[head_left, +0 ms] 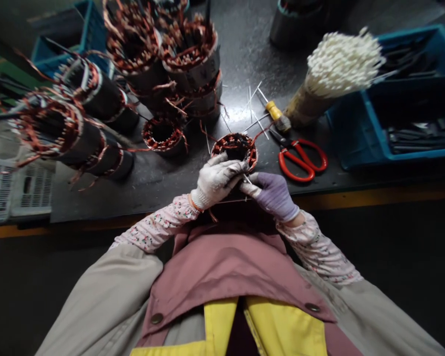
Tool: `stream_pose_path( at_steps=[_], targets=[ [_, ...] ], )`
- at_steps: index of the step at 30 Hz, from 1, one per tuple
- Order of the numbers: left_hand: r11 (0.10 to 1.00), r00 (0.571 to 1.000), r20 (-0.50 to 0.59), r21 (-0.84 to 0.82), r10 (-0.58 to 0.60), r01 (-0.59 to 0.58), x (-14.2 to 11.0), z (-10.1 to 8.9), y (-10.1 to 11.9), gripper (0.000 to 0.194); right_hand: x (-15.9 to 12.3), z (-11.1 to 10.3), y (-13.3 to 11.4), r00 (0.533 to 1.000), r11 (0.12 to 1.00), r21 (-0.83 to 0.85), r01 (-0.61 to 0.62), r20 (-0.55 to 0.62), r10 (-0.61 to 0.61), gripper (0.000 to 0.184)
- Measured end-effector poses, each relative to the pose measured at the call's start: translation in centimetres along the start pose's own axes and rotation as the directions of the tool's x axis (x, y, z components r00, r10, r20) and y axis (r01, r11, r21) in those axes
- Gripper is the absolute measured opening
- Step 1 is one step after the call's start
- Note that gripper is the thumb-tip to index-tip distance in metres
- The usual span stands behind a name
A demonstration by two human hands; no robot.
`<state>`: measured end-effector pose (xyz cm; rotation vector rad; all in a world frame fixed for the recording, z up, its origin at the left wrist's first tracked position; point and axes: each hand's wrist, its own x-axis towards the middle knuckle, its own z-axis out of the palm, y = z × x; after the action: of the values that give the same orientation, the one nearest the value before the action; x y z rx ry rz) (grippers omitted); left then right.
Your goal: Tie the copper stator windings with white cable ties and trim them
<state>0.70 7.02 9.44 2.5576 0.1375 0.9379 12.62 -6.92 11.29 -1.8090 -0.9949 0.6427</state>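
Note:
A motor stator (252, 159) with copper windings stands at the table's front edge, straight ahead of me. My left hand (219, 179), in a white glove with darkened fingertips, is closed over its near rim. In a purple glove with pale fingertips, my right hand (272, 194) pinches a thin white strip (247, 179), which looks like a cable tie, against the stator's near side. The gloved fingers hide part of the strip and the near windings. A loose copper lead rises from the stator's right side.
Stacked stators (193, 64) and tipped-over stators (81, 133) crowd the left, beside a small stator (162, 136). Red-handled scissors (300, 158), a yellow-handled screwdriver (272, 107) and loose white strips lie right of centre. Behind are a white-strip bundle (341, 64) and blue bins (371, 133).

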Motion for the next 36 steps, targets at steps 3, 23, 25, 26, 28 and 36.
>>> stream_pose_path(
  at_steps=[3, 23, 25, 26, 28, 36],
  targets=[
    [0.998, 0.996, -0.073, -0.022, 0.049, -0.05, 0.0, 0.0, -0.1, 0.014, -1.2, -0.7, -0.6, 0.999, 0.999, 0.012, 0.043, -0.031, -0.043, 0.019],
    [0.999, 0.995, 0.093, -0.023, -0.043, 0.045, 0.3, -0.1, -0.7, 0.03, -0.9, -3.5, -1.2, 0.84, 0.635, -0.563, 0.529, 0.24, -0.487, 0.029],
    [0.998, 0.993, 0.112, -0.042, -0.048, 0.053, 0.4, -0.3, -0.6, 0.032, -1.9, -3.4, -1.6, 0.897, 0.795, -0.431, 0.426, 0.084, -0.434, 0.027],
    [0.997, 0.99, 0.132, -0.049, -0.051, 0.058, 0.5, -0.5, -0.7, 0.033, -2.3, -2.9, -1.8, 0.936, 0.889, -0.315, 0.331, -0.01, -0.352, 0.028],
    [0.998, 0.981, 0.185, -0.035, -0.051, 0.059, 0.6, -0.8, -0.9, 0.032, -2.7, -1.4, -2.5, 0.982, 0.988, -0.05, 0.148, -0.113, -0.153, 0.035],
    [0.993, 0.924, 0.382, 0.092, 0.029, -0.069, 1.9, -2.2, 0.0, 0.024, 4.1, -1.1, -3.7, 0.979, 0.861, 0.497, -0.11, -0.093, 0.179, 0.038]
  ],
)
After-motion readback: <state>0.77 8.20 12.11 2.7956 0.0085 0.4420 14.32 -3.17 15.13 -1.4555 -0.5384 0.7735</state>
